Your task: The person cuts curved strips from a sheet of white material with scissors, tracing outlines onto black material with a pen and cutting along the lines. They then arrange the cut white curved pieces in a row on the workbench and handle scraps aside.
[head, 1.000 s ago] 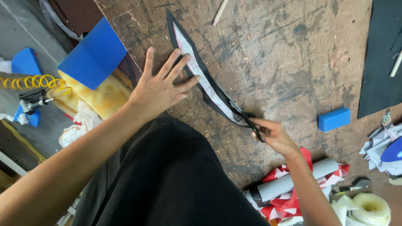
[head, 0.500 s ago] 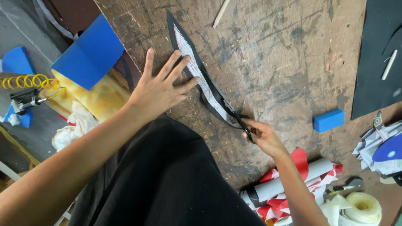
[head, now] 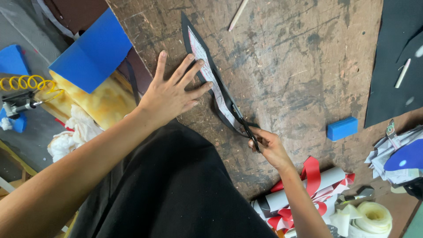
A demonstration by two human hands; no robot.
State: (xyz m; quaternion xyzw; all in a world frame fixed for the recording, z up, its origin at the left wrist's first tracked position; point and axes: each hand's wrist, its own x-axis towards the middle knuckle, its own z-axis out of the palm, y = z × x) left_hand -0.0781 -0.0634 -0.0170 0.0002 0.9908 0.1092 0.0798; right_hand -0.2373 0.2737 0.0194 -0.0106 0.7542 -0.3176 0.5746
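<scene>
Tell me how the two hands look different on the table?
The left hand lies flat with fingers spread, pressing down the black curved piece; the right hand is curled around black scissors. The left hand sits higher on the wooden table, the right hand nearer its lower edge. Both are bare and work on the same piece.

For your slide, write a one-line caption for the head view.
Left hand pins a black strip with its paper pattern to the worn table while the right hand works scissors along it.
</scene>
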